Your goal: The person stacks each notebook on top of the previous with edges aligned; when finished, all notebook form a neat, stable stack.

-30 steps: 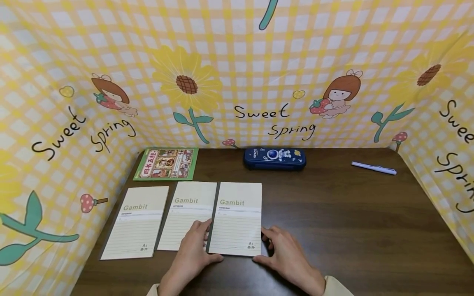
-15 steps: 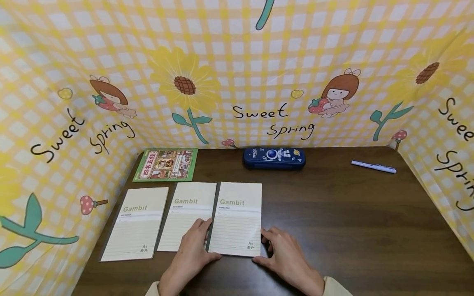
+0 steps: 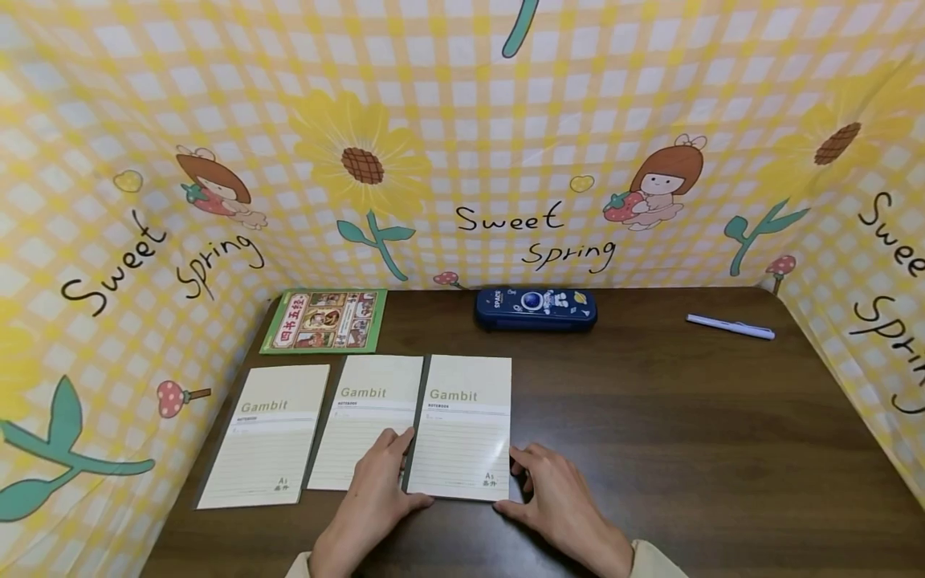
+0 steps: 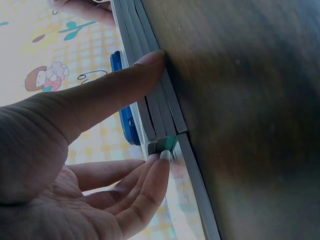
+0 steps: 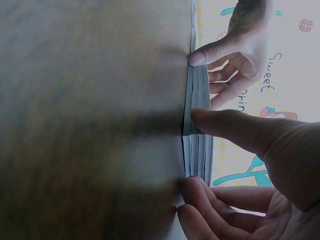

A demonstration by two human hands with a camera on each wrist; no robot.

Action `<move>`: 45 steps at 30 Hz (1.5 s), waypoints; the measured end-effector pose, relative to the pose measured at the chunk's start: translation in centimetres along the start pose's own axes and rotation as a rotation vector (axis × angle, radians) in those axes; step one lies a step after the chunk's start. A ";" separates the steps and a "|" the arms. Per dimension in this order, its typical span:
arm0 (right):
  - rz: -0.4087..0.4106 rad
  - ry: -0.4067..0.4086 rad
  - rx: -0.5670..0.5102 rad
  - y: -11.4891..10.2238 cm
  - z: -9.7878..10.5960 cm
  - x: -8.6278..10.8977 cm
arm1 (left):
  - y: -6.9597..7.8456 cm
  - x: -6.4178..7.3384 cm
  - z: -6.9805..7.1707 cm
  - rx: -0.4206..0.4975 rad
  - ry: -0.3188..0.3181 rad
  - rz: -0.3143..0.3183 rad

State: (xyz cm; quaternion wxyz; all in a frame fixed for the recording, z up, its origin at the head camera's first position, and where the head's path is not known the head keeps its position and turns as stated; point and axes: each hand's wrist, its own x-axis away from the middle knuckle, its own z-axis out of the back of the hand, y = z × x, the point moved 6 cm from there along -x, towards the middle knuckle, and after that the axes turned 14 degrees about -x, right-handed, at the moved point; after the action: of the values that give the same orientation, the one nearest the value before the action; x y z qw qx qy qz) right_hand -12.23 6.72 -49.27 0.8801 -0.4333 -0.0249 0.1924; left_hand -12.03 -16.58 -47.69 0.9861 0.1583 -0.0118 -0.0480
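Observation:
A stack of cream Gambit notebooks (image 3: 462,433) lies in front of me, dark spines to the left; both wrist views show several layers in its edge. My left hand (image 3: 376,478) holds its lower left corner, thumb along the near edge and fingertips against the spine side. At the lower right corner, my right hand (image 3: 560,498) has its thumb on the near edge and curled fingers at the right side. Beside the stack lies a second Gambit notebook (image 3: 368,425), partly hidden by my left hand. Farther left is another one (image 3: 263,441), slightly slanted.
A green picture-cover book (image 3: 325,321) lies at the back left of the dark wooden table (image 3: 686,449). At the back middle is a navy space-themed pencil case (image 3: 535,310). A pale pen (image 3: 730,327) rests at the back right. Yellow checked cloth (image 3: 506,120) walls three sides.

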 end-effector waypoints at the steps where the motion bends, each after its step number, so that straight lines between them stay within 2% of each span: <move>1: -0.001 0.001 0.000 0.0 0.0 0.0 | 0.0 0.0 0.0 0.001 0.000 -0.003; 16: -0.017 -0.004 -0.017 0.2 -0.1 -0.1 | 0.2 -0.1 0.0 -0.028 -0.012 -0.031; 23: -0.074 -0.050 0.009 0.5 0.2 -0.3 | 0.2 -0.3 -0.2 -0.029 -0.043 -0.029; 31: -0.145 -0.024 0.061 0.6 1.1 -1.0 | -0.4 0.2 -0.2 -0.006 -0.068 -0.011; 33: -0.122 -0.022 0.065 0.2 1.1 -1.3 | -0.5 0.3 0.0 0.000 -0.071 -0.010; 36: -0.043 -0.040 0.063 -0.7 0.8 -1.6 | -0.8 0.4 0.3 -0.003 -0.059 -0.020; 40: 0.069 -0.106 0.037 -2.0 -0.2 -2.0 | -1.3 0.6 0.8 -0.027 -0.008 -0.021; 45: 0.219 -0.190 0.063 -3.2 -1.9 -2.5 | -2.1 0.9 1.6 -0.064 0.064 -0.034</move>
State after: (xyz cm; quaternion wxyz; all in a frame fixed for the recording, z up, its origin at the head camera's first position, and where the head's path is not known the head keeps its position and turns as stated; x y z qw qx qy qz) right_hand -13.09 2.66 -47.71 0.8607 -0.3854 -0.0548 0.3280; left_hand -11.43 -19.18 -46.82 0.9896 0.1283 0.0241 -0.0597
